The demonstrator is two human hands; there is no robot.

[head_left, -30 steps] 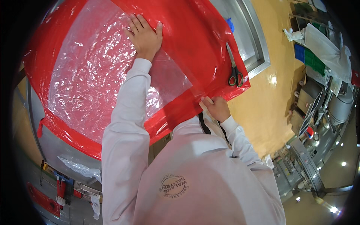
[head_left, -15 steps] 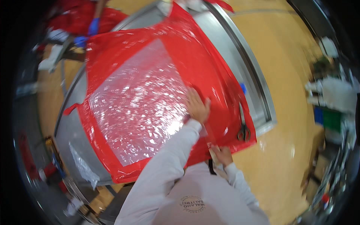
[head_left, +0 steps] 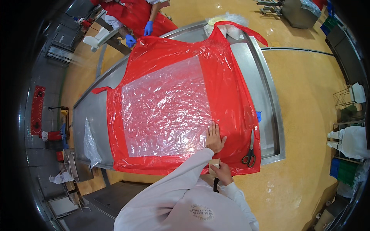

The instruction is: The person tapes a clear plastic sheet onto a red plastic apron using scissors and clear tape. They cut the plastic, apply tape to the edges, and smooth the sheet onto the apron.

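A large red plastic sheet with strap-like ends, shaped like an apron, is spread over a metal table. On it lies a clear, crinkled plastic sheet. My left hand lies flat with its fingers stretched across the clear sheet's right edge. Close by, at the table's near edge, my right hand grips a tan tape roll. Black-handled scissors rest on the red plastic to the right of my hands.
Across the table, a person in red wears blue gloves near the far left corner of the red plastic. White bundles sit at the table's far end. A clear plastic piece lies at left; something blue shows at right.
The view has turned and steadied, showing more of the room. My left hand remains flat at the clear sheet's right edge, and my right hand still holds the tape roll.
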